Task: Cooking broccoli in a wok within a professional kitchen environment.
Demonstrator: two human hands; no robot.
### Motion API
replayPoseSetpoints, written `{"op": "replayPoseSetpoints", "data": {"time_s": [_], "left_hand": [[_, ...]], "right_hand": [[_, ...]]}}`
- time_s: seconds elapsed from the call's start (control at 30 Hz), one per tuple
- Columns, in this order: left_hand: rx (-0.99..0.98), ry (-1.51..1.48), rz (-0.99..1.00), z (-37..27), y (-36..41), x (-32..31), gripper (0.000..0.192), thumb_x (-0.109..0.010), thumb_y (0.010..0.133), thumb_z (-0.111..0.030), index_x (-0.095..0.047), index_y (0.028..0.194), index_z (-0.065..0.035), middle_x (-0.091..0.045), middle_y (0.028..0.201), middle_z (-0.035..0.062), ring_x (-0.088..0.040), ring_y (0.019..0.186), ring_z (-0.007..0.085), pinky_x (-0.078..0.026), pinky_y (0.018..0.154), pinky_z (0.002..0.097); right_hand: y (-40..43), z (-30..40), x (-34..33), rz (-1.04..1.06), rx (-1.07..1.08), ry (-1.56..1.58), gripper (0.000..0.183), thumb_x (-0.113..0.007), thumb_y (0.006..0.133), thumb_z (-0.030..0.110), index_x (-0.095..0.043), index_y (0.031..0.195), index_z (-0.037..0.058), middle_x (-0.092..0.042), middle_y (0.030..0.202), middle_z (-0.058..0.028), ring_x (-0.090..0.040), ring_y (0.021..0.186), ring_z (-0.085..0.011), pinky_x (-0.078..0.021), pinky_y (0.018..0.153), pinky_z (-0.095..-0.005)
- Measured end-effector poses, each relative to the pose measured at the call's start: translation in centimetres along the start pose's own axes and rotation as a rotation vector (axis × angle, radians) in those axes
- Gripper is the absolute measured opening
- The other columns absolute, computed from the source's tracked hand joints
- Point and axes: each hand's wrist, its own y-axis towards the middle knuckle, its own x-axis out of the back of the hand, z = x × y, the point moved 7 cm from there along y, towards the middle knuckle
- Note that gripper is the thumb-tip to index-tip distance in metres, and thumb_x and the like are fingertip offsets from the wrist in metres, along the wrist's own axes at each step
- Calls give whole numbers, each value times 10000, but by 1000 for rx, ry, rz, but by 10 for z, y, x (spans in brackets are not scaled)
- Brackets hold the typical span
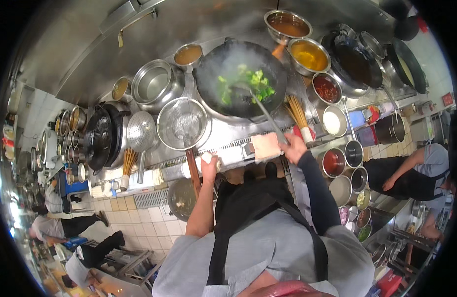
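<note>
My right hand (294, 149) grips the handle of a long metal wok ladle (265, 111). Its far end is among bright green leafy vegetables (260, 87) in a large black wok (210, 94), and steam blurs part of the food. At the front edge of the range, my left hand (210, 166) is closed around a bunched white cloth (206, 158). Just left of that hand runs the wooden handle (193, 170) of a round mesh strainer (182, 124). A folded pinkish cloth (265, 147) lies beside my right hand.
Steel bowls of amber liquid (311, 55) and reddish sauce (326, 88) stand right of the wok, where a flame (278, 51) shows. Bamboo brushes (298, 111) and a perforated skimmer (141, 130) flank it. A co-worker (410, 170) stands at right; others are at far left.
</note>
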Motion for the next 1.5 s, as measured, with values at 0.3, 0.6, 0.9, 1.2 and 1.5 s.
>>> {"op": "replayPoseSetpoints", "data": {"time_s": [0.3,0.6,0.9,1.2,1.5], "left_hand": [[31,-79,-11,-11,7,-11,276,-684,867,-92,-542,1097,-35,-635,969,58,-611,843,159,-512,750,310],[43,-40,0,-3,6,-7,267,-684,870,-86,-551,1096,-39,-639,971,54,-609,843,156,-505,766,313],[-14,6,-28,-6,9,-6,284,-675,867,-99,-549,1112,-28,-635,948,55,-614,830,157,-507,727,312],[-25,-36,5,7,15,-2,347,-664,864,-90,-545,1179,-5,-644,930,81,-632,731,161,-520,648,305],[-3,18,16,-3,12,-9,309,-684,867,-82,-546,1138,-27,-634,1019,69,-606,898,167,-509,793,322]], "right_hand": [[99,37,30,-510,325,-95,463,-678,876,193,-579,1246,-68,-696,1010,-256,-668,964,-393,-519,869,-427],[141,44,-6,-43,89,294,285,-674,932,170,-517,1079,-16,-500,623,-49,-500,465,-146,-395,389,-350],[73,35,9,-34,413,-617,628,-654,882,147,-413,1436,-24,-674,943,-314,-653,951,-468,-501,865,-514],[-82,89,87,-69,292,-427,517,-666,854,91,-542,1354,41,-674,1045,-284,-643,1003,-452,-506,869,-479],[17,-6,53,-272,336,-348,471,-666,866,146,-554,1303,11,-676,1004,-295,-653,963,-458,-521,854,-472]]}}
